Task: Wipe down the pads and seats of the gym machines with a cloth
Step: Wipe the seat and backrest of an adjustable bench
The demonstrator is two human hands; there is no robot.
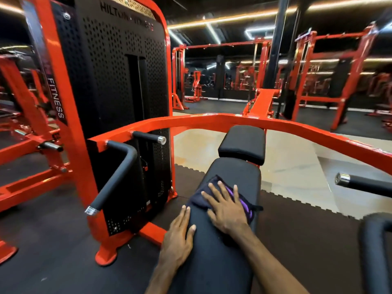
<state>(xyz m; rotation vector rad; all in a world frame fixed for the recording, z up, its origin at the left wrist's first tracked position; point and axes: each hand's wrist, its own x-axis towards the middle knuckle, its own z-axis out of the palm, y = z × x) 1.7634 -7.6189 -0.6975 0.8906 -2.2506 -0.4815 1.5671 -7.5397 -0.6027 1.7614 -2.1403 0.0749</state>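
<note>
Head view: dark purple-trimmed soft cloth (220, 194) lies lower centre on the long black padded vinyl bench pad (222, 240). Right hand (226, 209) presses it flat, fingers spread; left hand (178, 236) rests flat on the pad's left edge, just beside. Cloth looks light, limp, likely bunches: palm it flat.

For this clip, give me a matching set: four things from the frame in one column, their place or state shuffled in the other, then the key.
Things
1. cloth
2. left hand
3. right hand
4. small pad

Places or states
A. flat on the long pad's left edge, holding nothing
B. beyond the long pad, under the orange bar
C. dark with a purple trim, spread on the long pad
D. pressing flat on the cloth

Pairs: 1-C, 2-A, 3-D, 4-B
</note>
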